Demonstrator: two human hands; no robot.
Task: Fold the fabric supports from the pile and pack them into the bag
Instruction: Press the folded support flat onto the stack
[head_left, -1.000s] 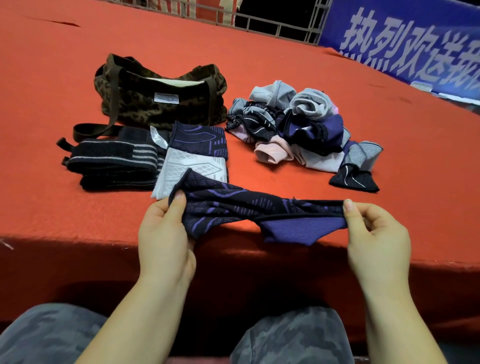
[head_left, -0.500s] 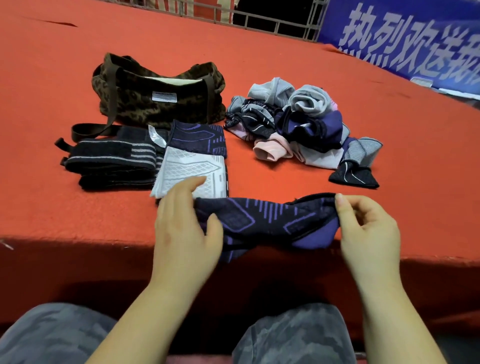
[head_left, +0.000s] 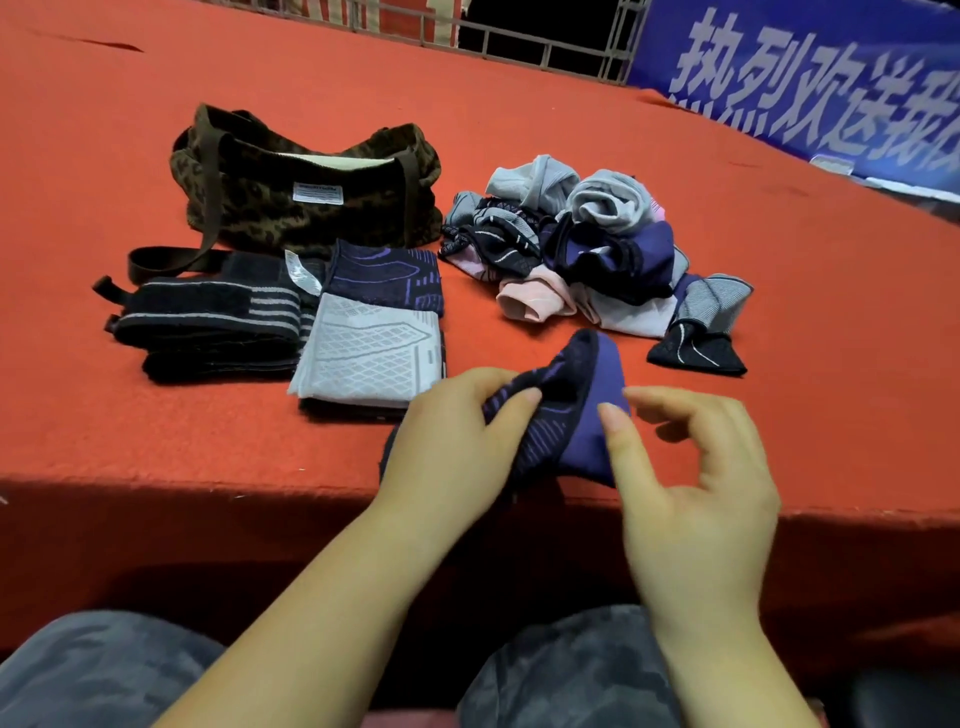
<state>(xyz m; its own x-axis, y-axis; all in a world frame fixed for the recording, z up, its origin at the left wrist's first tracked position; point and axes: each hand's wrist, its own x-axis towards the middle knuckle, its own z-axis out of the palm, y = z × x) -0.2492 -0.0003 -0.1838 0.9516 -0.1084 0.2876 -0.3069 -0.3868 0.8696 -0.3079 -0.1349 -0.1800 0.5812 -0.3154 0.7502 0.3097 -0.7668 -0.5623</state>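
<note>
A dark navy and purple fabric support (head_left: 584, 415) lies doubled over at the front edge of the red table. My left hand (head_left: 457, 441) grips its left side, thumb on top. Just to its right, my right hand (head_left: 696, 493) hovers with loose, spread fingers, the thumb close to the purple fold. The pile of unfolded supports (head_left: 587, 244) in grey, pink, white and purple sits behind. Folded ones lie at the left: a black striped one (head_left: 208, 322), a pale grey one (head_left: 369, 358) and a navy one (head_left: 384, 275). The leopard-print bag (head_left: 291, 208) stands open behind them.
A small black support (head_left: 696, 353) lies apart at the pile's right. The table's front edge (head_left: 208, 478) drops off just under my hands, with my knees below. A blue banner (head_left: 805, 78) and a metal railing (head_left: 519, 41) border the far side.
The support was stretched out between both hands. My right hand brought its end over to the left, folding the piece in half, then let go. My left hand kept its hold.
</note>
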